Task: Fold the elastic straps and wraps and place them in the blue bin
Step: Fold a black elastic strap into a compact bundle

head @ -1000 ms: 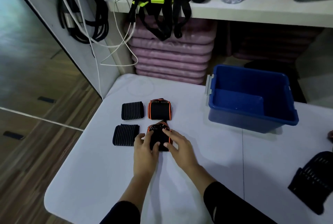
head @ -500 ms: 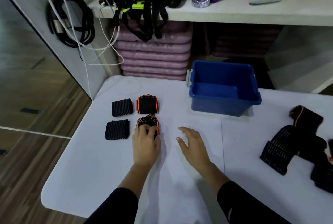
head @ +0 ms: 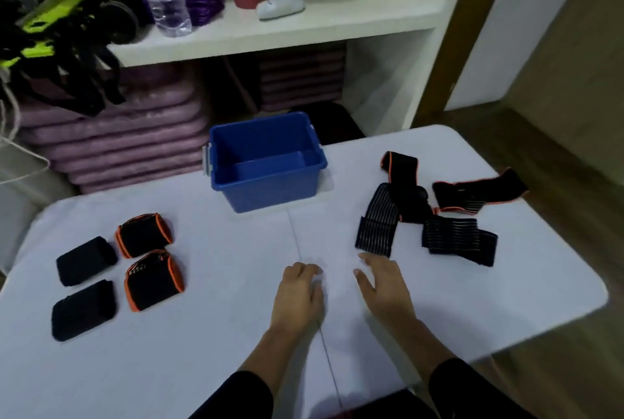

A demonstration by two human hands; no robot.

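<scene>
Head view: nothing is being gripped, left hand (head: 299, 293) and right hand (head: 385, 287) fingers loose; striped strap (head: 378, 219), long axis 12-to-6, is being seen just at 12 o'clock of the nearer right hand.

Folded wraps (head: 153, 280) left, loose straps (head: 378, 219) right, bin (head: 270, 197) between.

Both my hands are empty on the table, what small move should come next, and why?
Probably reach the right hand forward and pick up the striped black strap just ahead of it: the strap lies unfolded, closest to that hand, which holds nothing.
</scene>
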